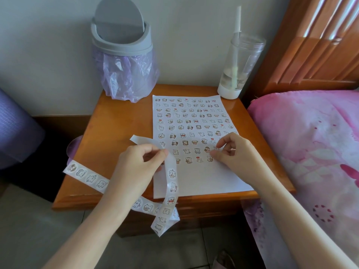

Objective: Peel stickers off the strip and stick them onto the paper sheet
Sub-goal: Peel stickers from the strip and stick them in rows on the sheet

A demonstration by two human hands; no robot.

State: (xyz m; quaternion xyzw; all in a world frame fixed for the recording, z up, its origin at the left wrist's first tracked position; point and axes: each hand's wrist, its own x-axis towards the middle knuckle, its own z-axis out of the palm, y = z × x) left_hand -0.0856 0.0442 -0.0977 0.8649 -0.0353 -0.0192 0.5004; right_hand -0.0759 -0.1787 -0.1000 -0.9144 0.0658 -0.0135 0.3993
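While the right hand pinches a sticker down onto the paper sheet on the tabletop, the strip, pinched in the left hand, dangles just to its left, running lengthwise over the near edge.

Grey swing-lid bin with purple liner at the nightstand's far-left corner, clear bottle with straw at far-right corner, pink bedding along right edge.
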